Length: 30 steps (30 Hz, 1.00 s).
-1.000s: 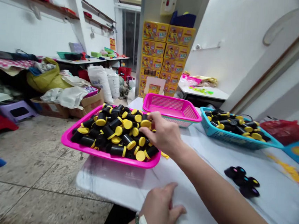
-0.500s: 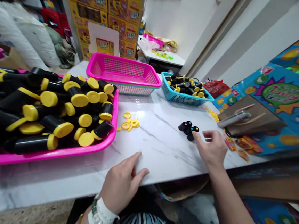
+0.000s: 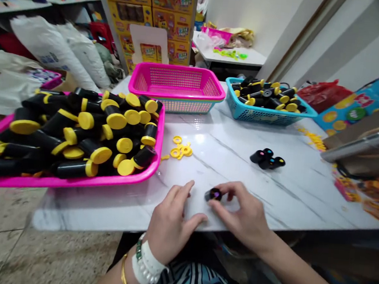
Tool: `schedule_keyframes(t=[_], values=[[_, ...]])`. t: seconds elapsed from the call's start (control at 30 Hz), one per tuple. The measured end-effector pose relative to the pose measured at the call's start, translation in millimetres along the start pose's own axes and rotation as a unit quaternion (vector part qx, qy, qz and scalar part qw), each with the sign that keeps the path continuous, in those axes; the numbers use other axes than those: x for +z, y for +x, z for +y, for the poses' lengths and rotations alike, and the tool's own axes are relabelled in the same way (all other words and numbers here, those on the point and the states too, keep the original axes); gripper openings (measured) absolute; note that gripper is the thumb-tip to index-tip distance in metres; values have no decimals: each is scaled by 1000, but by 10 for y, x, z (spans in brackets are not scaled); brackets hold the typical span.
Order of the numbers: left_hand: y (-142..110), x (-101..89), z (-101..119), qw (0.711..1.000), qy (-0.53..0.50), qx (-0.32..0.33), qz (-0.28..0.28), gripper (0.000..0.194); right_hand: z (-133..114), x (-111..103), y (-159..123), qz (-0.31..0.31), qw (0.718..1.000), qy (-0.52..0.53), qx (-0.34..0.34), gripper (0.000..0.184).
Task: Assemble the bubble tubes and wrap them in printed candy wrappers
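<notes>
Between the thumb and fingers of my right hand (image 3: 241,210) is a small black cylinder (image 3: 212,194) with a purple spot on its end, low over the near part of the marble-patterned table (image 3: 221,162). My left hand (image 3: 174,218) is just left of it, fingers and thumb apart, holding nothing. Farther right lies a cluster of similar black cylinders (image 3: 266,159) with coloured spots on their ends. Several yellow plastic rings and pieces (image 3: 181,150) lie beyond my left hand.
At left a pink basket (image 3: 157,157) is heaped with black tubes with yellow caps. Behind stand stacked pink and teal baskets (image 3: 177,90). A blue basket (image 3: 261,114) of similar tubes is at back right. A metal bar (image 3: 363,147) and cardboard box edge the right side.
My right hand has taken a black cylinder from the cluster and brought it left and nearer, close to my left hand. The view has turned left.
</notes>
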<state>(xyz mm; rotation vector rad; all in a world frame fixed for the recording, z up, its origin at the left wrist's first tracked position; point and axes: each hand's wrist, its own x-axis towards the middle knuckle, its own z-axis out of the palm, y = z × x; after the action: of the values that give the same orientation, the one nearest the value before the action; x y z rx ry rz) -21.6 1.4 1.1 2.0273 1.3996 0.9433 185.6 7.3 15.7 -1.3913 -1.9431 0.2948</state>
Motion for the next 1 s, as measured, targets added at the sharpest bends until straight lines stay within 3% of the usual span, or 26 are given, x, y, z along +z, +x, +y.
schedule_keyframes(t=[0.13, 0.27, 0.37, 0.47, 0.53, 0.63, 0.73, 0.83, 0.9, 1.0], values=[[37, -81, -55, 1000, -19, -4, 4, 33, -243, 217, 346, -102, 986, 105, -82, 20], [9, -110, -145, 1000, -7, -22, 14, 25, -51, 412, 1026, -80, 989, -24, -122, 21], [-21, -90, -162, 1000, 1, -24, 15, 27, 66, 532, 1331, -167, 960, -145, -171, 19], [-39, -83, -157, 1000, -3, -20, 12, 24, 67, 523, 1252, -211, 928, -225, -208, 12], [-47, -87, -158, 1000, -3, -13, 5, 25, 68, 445, 1070, -208, 928, -236, -198, 18], [-56, -91, -163, 1000, 5, 1, -4, 31, 138, 280, 843, -236, 943, -177, -155, 34], [-62, -88, -156, 1000, 18, 4, -14, 28, 195, 105, 798, -256, 950, -116, -138, 24], [-59, -81, -146, 1000, 19, 2, -13, 23, 133, -67, 829, -195, 971, -82, -108, 14], [-55, -74, -146, 1000, 13, 2, -6, 21, 67, -145, 800, -168, 983, -43, -54, 17], [-52, -64, -157, 1000, 10, 4, 0, 21, 59, -151, 646, -235, 971, 22, 25, 23]])
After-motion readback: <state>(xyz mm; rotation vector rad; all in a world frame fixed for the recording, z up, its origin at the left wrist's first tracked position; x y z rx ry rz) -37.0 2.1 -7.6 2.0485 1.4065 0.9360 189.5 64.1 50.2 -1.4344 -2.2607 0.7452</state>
